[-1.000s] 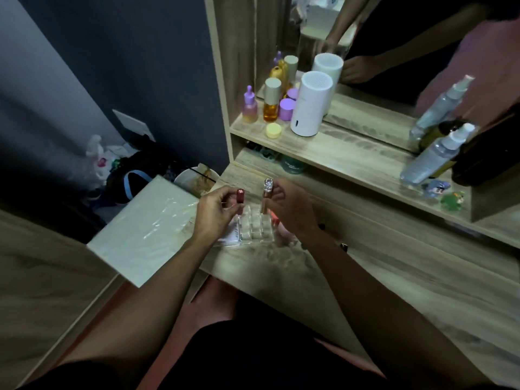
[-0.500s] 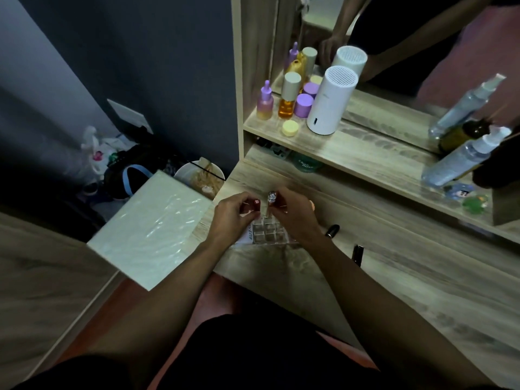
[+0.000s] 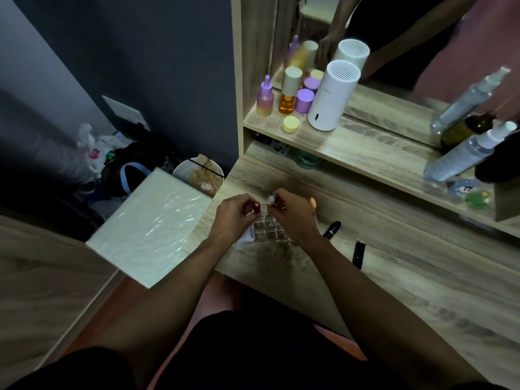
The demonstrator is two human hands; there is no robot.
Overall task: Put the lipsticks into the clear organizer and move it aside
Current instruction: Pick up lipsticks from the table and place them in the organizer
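Observation:
The clear organizer [image 3: 267, 233], a grid of small square cells, sits on the wooden desk [image 3: 394, 271] between my hands. My left hand [image 3: 233, 218] pinches a dark red lipstick [image 3: 256, 206] upright over the organizer's far left cells. My right hand [image 3: 292, 218] holds a silver-capped lipstick [image 3: 271, 199] upright over the far middle cells. How deep either tube sits in a cell is hidden by my fingers. Two black lipsticks lie loose on the desk to the right, one [image 3: 332, 229] close to my right wrist and one [image 3: 359, 254] farther right.
A shelf [image 3: 365, 153] above the desk carries coloured bottles, a yellow jar and a white cylinder device [image 3: 333, 94], with spray bottles [image 3: 467, 153] at right. A mirror stands behind. Left of the desk are a white plastic-wrapped board [image 3: 149, 229] and a bowl [image 3: 199, 173].
Both hands have lowered the two lipsticks toward the organizer's cells. The view has shifted, bringing the two loose black lipsticks on the right into sight.

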